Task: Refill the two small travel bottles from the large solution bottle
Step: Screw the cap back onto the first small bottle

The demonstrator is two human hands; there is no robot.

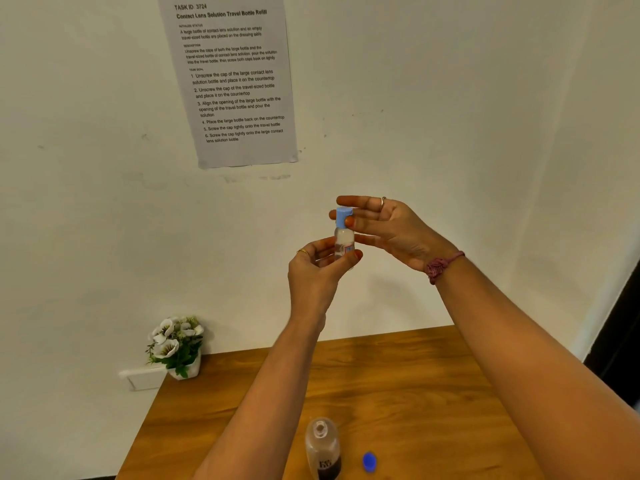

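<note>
Head view: left hand [313, 268] pinches the body of a small travel bottle [344, 242], raised in front of the wall, to steady it; right hand [388, 226] fingers [356, 202] pinch its light-blue cap [344, 216], likely to twist it, direction unclear. Large solution bottle [322, 445] stands uncapped on the tabletop [415, 375], its blue cap [369, 461] just beside it, presumably open for pouring; no second travel bottle visible.

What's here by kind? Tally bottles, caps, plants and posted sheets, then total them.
Bottles: 2, the small bottle held in both hands and the open large bottle
Caps: 2, light blue cap on the small bottle, loose blue cap
Plants: 1
Posted sheets: 1
Total: 6
</note>
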